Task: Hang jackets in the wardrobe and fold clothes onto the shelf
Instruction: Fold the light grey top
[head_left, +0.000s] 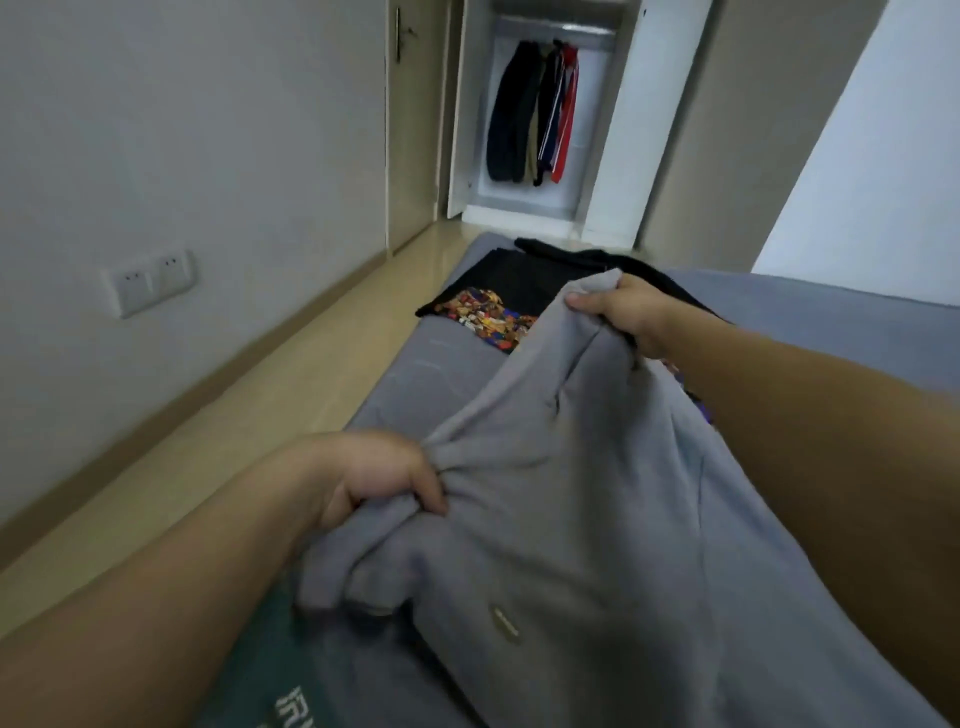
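Fingers (434, 496) of both hands bunch the grey garment (571, 493) over the bed (831, 306); jackets (535, 114) hang in the wardrobe (608, 171) — folding and shelving remain.

head-worn, looking down, close over bed (831, 312)

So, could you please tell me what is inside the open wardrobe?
Inside the wardrobe, several jackets hang from a rail: dark ones, plus one red. Any shelf is out of sight.

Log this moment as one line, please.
left hand: grips grey garment | right hand: pinches its far edge | garment lifted over bed | wardrobe: open, jackets hung
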